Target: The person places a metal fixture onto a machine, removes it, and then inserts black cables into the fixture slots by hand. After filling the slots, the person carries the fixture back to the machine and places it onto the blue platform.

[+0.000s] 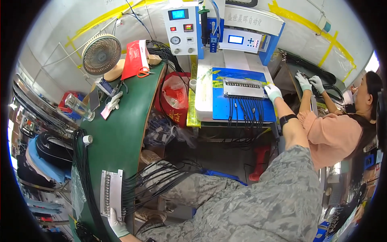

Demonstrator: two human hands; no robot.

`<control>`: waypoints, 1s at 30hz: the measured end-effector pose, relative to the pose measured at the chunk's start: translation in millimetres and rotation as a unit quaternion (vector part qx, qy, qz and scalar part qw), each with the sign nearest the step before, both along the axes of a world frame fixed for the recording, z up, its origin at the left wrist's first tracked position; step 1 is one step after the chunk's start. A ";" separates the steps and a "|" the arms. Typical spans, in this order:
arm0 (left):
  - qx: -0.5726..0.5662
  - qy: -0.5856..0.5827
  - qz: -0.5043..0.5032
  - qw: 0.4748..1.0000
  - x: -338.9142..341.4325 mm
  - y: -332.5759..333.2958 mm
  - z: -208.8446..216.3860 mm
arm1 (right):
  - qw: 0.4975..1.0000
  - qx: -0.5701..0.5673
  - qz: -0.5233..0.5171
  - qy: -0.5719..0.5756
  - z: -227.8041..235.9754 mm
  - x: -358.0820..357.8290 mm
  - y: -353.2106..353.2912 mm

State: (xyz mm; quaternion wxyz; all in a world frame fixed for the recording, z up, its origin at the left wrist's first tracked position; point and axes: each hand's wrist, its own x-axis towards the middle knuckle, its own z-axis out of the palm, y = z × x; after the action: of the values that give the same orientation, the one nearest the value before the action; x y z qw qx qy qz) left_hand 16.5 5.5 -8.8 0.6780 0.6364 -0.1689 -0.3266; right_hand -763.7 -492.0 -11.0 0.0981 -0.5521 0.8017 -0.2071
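My left hand [117, 224], in a white glove, grips the lower end of a silver metal cable fixture [115, 193] at the green table's near edge. A row of small slots runs along this fixture, and black cables trail from its right side over my leg. On the machine's blue bed [221, 105] lies a second fixture [245, 88] of the same kind, its black cables [244, 109] hanging toward me over the front edge. My right hand [273, 92], gloved too, has its fingers closed at that fixture's right end. Its fingertips are partly hidden.
A dispensing machine [252, 28] with a dark syringe [204, 26] rises behind the blue bed. The green table [121, 133] carries a fan [101, 54], scissors [144, 72], a glass jar [80, 107] and cable bundles. At right, a co-worker [334, 133] in white gloves handles cables.
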 end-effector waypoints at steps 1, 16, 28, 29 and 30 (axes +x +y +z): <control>0.000 0.003 0.003 1.000 1.4 1.1 -2.6 | 0.999 0.011 0.004 -0.033 -1.6 -17.0 6.4; 0.099 0.047 0.066 0.992 -20.4 -11.9 23.7 | 0.943 0.246 0.158 0.158 -28.0 -76.9 63.2; 0.157 -0.119 0.040 0.980 -66.3 3.9 29.4 | 0.901 0.019 0.401 -0.165 53.6 283.0 -3.8; 0.168 -0.086 0.054 0.981 -66.9 3.7 30.7 | 0.857 0.039 0.452 -0.246 50.5 321.4 4.3; 0.163 -0.105 0.044 0.980 -68.2 3.1 31.5 | 0.843 0.075 0.475 -0.241 48.5 360.3 14.1</control>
State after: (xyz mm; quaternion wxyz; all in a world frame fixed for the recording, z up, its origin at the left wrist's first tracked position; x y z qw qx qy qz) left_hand -51.7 8.6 22.7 0.5576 0.7760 -0.1550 -0.2508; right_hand -403.4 -477.9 37.6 0.4154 -0.7892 0.4051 -0.2012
